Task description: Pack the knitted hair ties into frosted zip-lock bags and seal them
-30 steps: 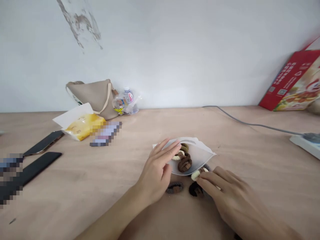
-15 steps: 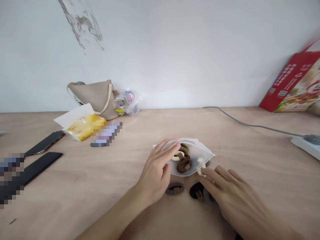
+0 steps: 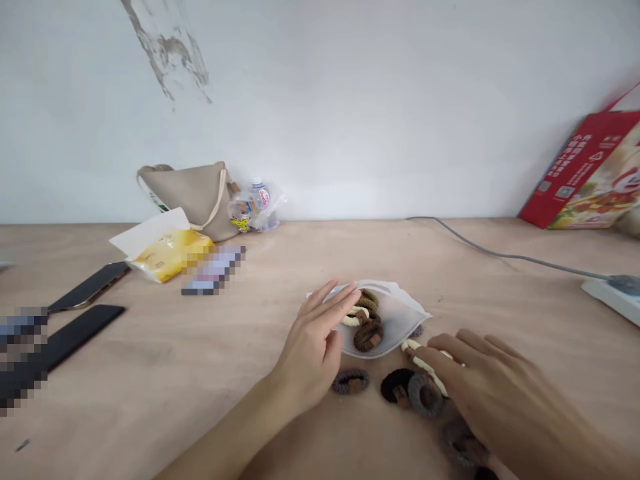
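A white translucent pouch (image 3: 395, 310) lies with its mouth open toward me; inside are an olive hair tie (image 3: 369, 300), a cream one and a dark brown one (image 3: 369, 336). My left hand (image 3: 320, 340) rests over the pouch's left side, fingers spread. Just right of the mouth, my right hand (image 3: 470, 373) is closed on a cream hair tie (image 3: 425, 365), which is partly under its fingers. Below the pouch lie a grey-brown hair tie (image 3: 351, 382), a black one (image 3: 395, 385) and a grey one (image 3: 425, 395). More dark ones sit under my right wrist.
Phones (image 3: 90, 287), a yellow tissue pack (image 3: 173, 255), a beige bag (image 3: 193, 193) and a bagged bottle (image 3: 260, 200) are at the left. On the right are a red box (image 3: 575, 167), a grey cable (image 3: 500, 254) and a white power strip (image 3: 613, 299).
My right hand has moved right, and the cream hair tie has shifted away from the pouch's mouth with it. The grey hair tie is now uncovered. My left hand has stayed in place.
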Available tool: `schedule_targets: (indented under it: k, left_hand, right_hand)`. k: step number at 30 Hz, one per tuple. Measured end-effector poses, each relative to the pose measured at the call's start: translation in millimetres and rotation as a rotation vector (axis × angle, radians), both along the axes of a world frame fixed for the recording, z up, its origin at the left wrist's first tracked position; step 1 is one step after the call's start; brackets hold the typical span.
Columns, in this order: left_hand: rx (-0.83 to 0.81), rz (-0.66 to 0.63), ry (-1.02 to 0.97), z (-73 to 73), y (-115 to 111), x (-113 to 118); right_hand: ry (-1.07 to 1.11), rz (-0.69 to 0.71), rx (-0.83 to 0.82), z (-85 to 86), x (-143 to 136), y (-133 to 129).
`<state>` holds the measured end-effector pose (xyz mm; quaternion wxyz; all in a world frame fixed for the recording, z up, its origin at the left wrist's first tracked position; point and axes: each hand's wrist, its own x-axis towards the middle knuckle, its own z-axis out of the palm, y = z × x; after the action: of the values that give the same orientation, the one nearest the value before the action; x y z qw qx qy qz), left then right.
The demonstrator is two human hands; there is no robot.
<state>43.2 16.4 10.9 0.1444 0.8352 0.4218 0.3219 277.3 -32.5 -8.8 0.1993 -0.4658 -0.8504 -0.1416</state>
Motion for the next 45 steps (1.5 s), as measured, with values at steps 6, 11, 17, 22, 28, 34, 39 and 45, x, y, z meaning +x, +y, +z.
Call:
schedule_targets:
  k: [6, 11, 17, 22, 28, 34, 39, 45]
  left_hand:
    - [-0.009, 0.02, -0.001, -0.3, -0.8, 0.0]
    - [-0.001, 0.022, 0.002, -1.2, 0.2, -0.7]
    - [0.056, -0.019, -0.021, -1.2, 2.1, -0.7]
    - [0.056, 0.01, -0.024, -1.5, 0.6, -0.9]
    - [0.022, 0.012, -0.024, -1.9, -1.2, 1.4]
    - [0.04, 0.003, -0.023, -1.9, -0.2, 1.4]
    - [0.044, 0.011, -0.031, -2.7, -0.3, 1.1]
    - [0.012, 0.001, -0.028, -2.1, -0.7, 0.6]
  right_hand:
    - [-0.068, 0.078, -0.143, -19.6, 21.9, 12.1]
    - [0.081, 0.065, -0.072, -2.0, 19.1, -1.9]
    - [0.094, 0.293, 0.115, 30.9, -8.7, 3.8]
    - [0.062, 0.14, 0.071, 15.8, -3.4, 22.0]
    - [0.098, 0.133, -0.195, -2.5, 43.8, -9.0]
    - [0.028, 0.041, -0.24, -17.7, 33.9, -7.6]
    - [0.07, 0.036, -0.133, -15.0, 32.0, -1.3]
    - [0.114, 0.363, 0.086, 22.4, 14.2, -2.9]
